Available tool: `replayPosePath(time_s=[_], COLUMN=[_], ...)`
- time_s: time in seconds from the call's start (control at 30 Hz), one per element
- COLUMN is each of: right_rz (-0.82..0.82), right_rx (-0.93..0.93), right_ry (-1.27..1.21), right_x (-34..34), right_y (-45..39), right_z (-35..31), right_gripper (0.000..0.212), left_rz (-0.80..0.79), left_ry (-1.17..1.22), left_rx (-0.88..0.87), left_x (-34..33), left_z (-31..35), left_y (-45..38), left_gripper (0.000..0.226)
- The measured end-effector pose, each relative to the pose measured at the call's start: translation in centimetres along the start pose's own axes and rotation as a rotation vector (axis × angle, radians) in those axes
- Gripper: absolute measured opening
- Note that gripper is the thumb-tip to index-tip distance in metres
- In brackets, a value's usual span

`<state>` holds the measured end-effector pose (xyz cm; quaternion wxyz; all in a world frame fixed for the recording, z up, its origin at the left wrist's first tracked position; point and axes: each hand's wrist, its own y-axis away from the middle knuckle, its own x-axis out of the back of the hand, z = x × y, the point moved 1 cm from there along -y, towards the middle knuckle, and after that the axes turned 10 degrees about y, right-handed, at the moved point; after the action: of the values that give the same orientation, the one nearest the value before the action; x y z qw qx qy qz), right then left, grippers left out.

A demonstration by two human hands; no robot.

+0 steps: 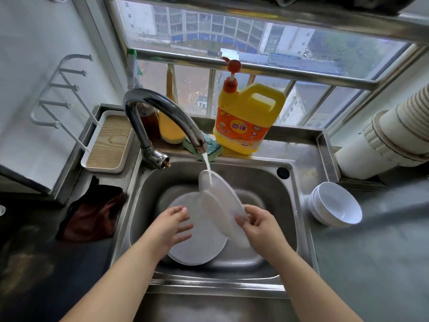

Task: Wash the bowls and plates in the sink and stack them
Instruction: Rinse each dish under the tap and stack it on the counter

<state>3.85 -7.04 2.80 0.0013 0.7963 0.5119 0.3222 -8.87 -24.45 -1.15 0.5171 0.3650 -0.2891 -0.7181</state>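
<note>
Head view, starting at the far left: a dark brown cloth (pixel 92 214) lies on the counter just beside the left rim of the sink (pixel 299 205), and behind it a wooden-topped tray (pixel 109 142) sits at the back left corner. The faucet (pixel 162 117) arches from the left back edge and is running; its stream lands on the upper rim of the plate I am rinsing (pixel 220 205).

My left hand (pixel 169 228) hovers over the basin with fingers loosely spread, holding nothing, just above a second plate (pixel 199 247) lying flat on the bottom of the sink. My right hand (pixel 262 226) pinches the near edge of the tilted plate between thumb and fingers, holding it nearly on edge under the water.

On the back ledge stand a sponge (pixel 212 145) and a yellow detergent jug (pixel 246 117). On the counter off the right rim of the sink, white bowls (pixel 336 205) sit nested together, tipped slightly toward me.

I judge the bowls finished and stacked, so the task is well along. What remains is rinsing this plate, washing the one in the basin, and stacking both; whether anything lies beneath that lower plate I cannot tell.
</note>
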Motion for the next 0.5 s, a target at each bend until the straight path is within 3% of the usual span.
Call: replayPosePath(time_s=[0.1, 0.17, 0.33, 0.5], right_rz=[0.109, 0.130, 0.156, 0.242], right_rx=[0.330, 0.542, 0.724, 0.627], right_ry=[0.596, 0.852, 0.910, 0.924], right_x=[-0.7, -1.2, -1.3, -1.1], right_y=[0.4, 0.7, 1.6, 1.4], right_z=[0.3, 0.5, 2.2, 5.3], right_gripper=[0.013, 0.018, 0.049, 0.044], left_rz=[-0.040, -0.044, -0.009, -0.054], left_ry=[0.066, 0.041, -0.041, 0.024], left_rx=[0.060, 0.087, 0.071, 0.004], left_x=[-1.6, -1.8, -0.8, -0.4], left_z=[1.2, 1.6, 1.2, -0.2], left_y=[0.6, 0.6, 0.4, 0.4], left_gripper=[0.039, 0.044, 0.023, 0.030])
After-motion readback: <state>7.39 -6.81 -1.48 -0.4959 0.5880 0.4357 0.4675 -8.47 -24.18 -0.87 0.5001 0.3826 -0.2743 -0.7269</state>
